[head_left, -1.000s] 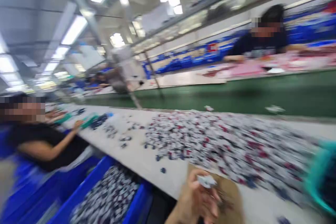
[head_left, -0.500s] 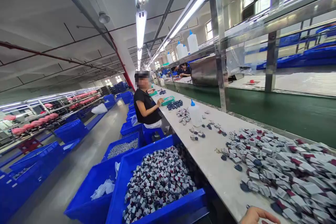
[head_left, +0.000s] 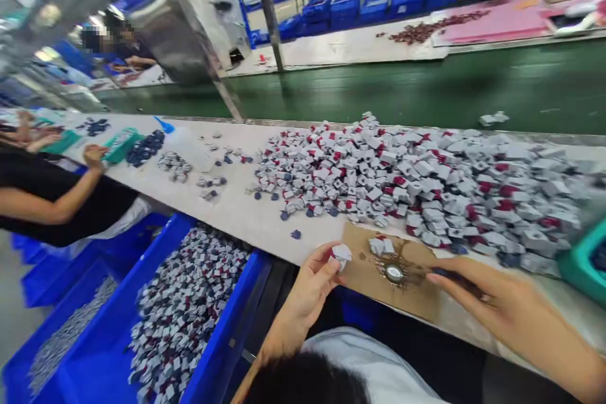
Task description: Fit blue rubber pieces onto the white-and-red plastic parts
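Observation:
My left hand (head_left: pixel 303 293) pinches a small white-and-dark-red block (head_left: pixel 341 255) between thumb and fingers, above the left edge of a brown cardboard sheet (head_left: pixel 411 304). In my right hand (head_left: pixel 514 306) is a thin tool with a dark handle (head_left: pixel 457 280); its tip is blurred and points left over the cardboard. A small round dish of shiny liquid (head_left: pixel 394 273) sits on the sheet, with dark smears around it. Just behind the dish lie one or two small white pieces (head_left: pixel 381 245). A large heap of white, red and navy blocks (head_left: pixel 426 180) spreads beyond the sheet.
A teal tray (head_left: pixel 584 259) stands at the right. Left along the bench are a white bottle with blue nozzle (head_left: pixel 187 145) and small navy piles (head_left: pixel 146 148). A blue bin (head_left: pixel 246 303) of blocks is below. A co-worker (head_left: pixel 61 196) sits left; a green belt (head_left: pixel 360 91) runs behind.
The view has swung right and down from the aisle to the bench. Both my hands now show, holding a block and a dark-handled tool; earlier only part of one hand showed.

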{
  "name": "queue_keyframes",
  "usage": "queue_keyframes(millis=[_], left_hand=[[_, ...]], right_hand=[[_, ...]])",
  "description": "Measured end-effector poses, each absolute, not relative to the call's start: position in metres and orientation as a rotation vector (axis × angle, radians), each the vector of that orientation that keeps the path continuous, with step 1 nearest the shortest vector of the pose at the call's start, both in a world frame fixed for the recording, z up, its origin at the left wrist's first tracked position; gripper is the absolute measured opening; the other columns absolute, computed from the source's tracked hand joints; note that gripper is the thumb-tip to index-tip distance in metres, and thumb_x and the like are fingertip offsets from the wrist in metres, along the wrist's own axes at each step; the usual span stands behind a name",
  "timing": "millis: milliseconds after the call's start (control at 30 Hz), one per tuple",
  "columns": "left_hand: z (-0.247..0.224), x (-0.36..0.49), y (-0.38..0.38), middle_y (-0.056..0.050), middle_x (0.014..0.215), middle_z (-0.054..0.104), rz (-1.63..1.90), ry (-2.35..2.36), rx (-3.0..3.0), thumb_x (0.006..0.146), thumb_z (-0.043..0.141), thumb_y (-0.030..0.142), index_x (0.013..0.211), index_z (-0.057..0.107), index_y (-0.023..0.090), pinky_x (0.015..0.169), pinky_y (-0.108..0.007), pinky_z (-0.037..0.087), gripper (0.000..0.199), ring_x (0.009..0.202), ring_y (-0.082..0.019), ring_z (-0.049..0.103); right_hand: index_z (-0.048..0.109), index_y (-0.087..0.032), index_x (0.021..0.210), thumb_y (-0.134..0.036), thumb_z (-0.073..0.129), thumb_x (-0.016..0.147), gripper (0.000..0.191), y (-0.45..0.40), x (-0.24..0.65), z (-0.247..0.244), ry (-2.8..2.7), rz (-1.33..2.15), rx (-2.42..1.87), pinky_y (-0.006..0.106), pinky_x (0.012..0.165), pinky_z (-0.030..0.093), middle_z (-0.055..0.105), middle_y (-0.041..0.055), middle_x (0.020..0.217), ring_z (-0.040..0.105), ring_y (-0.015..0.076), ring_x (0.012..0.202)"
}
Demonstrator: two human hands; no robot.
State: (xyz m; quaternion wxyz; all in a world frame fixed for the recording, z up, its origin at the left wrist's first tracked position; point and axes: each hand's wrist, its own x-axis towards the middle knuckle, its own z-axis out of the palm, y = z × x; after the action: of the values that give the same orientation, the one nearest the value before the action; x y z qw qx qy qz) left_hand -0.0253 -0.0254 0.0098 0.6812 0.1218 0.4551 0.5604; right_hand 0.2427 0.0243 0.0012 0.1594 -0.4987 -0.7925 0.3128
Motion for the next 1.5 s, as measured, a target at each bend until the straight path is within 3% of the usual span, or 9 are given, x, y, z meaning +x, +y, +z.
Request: queue_keyframes(millis=[200,300,367,533,667,867,1133,1500], left_hand=[[0.006,-0.028,-0.029,-0.004,0.082,0.067,1.201,1.124,0.354,0.062,0.079,0.032,0.094,0.068,0.015,0.054,-0.016,0.047,0.038,0.069,-0.01,0.06],[0.009,-0.031,-0.028,-0.004,0.083,0.069,1.178,1.171,0.358,0.058,0.082,0.028,0.099,0.067,0.016,0.058,-0.018,0.051,0.045,0.074,-0.013,0.063],[0.011,-0.03,-0.027,-0.004,0.086,0.069,1.183,1.178,0.35,0.056,0.083,0.027,0.101,0.068,0.018,0.059,-0.018,0.051,0.048,0.076,-0.013,0.065],[0.013,-0.026,-0.028,-0.004,0.08,0.07,1.252,1.203,0.337,0.051,0.085,0.027,0.089,0.07,0.015,0.058,-0.018,0.051,0.043,0.072,-0.013,0.065],[0.008,-0.029,-0.027,-0.004,0.077,0.069,1.201,1.195,0.368,0.051,0.085,0.029,0.087,0.07,0.014,0.059,-0.02,0.051,0.042,0.072,-0.014,0.065],[0.006,-0.03,-0.026,-0.004,0.08,0.071,1.156,1.164,0.356,0.051,0.084,0.027,0.089,0.066,0.014,0.059,-0.022,0.052,0.044,0.076,-0.017,0.066],[0.022,-0.021,-0.024,-0.002,0.075,0.072,1.199,1.061,0.469,0.053,0.082,0.017,0.079,0.064,0.014,0.057,-0.018,0.05,0.032,0.069,-0.012,0.065],[0.029,-0.023,-0.025,0.001,0.073,0.07,1.193,1.03,0.635,0.057,0.081,0.016,0.081,0.063,0.015,0.065,-0.019,0.05,0.029,0.069,-0.01,0.064]], right_hand=[[0.055,-0.026,0.103,-0.044,0.035,0.09,0.03,0.016,0.207,0.002,-2.335,0.907,-1.397,0.033,0.059,0.05,0.067,0.0059,0.087,0.064,0.0226,0.072],[0.051,-0.023,0.094,-0.039,0.033,0.092,0.024,0.015,0.201,-0.001,-2.403,0.866,-1.414,0.029,0.053,0.045,0.065,0.0041,0.076,0.062,0.02,0.062],[0.049,-0.023,0.086,-0.038,0.035,0.091,0.021,0.016,0.198,-0.003,-2.418,0.859,-1.388,0.027,0.054,0.044,0.065,0.0041,0.078,0.062,0.0192,0.063],[0.044,-0.023,0.081,-0.038,0.039,0.09,0.018,0.026,0.196,-0.005,-2.472,0.921,-1.373,0.025,0.052,0.042,0.066,0.003,0.081,0.062,0.0188,0.064],[0.046,-0.023,0.085,-0.038,0.038,0.09,0.017,0.032,0.194,-0.003,-2.513,1.007,-1.369,0.025,0.05,0.039,0.062,0.0008,0.068,0.059,0.018,0.057],[0.046,-0.022,0.082,-0.039,0.039,0.089,0.019,0.035,0.192,0.002,-2.485,1.06,-1.356,0.026,0.05,0.037,0.059,0.0008,0.064,0.055,0.0175,0.054],[0.047,-0.021,0.085,-0.042,0.055,0.086,0.023,0.026,0.173,0.049,-1.948,1.286,-1.151,0.021,0.048,0.043,0.056,-0.0003,0.068,0.055,0.0121,0.057],[0.045,-0.02,0.081,-0.036,0.048,0.092,0.019,0.03,0.16,0.064,-2.198,1.385,-0.957,0.02,0.045,0.035,0.051,-0.0027,0.063,0.047,0.0092,0.051]])
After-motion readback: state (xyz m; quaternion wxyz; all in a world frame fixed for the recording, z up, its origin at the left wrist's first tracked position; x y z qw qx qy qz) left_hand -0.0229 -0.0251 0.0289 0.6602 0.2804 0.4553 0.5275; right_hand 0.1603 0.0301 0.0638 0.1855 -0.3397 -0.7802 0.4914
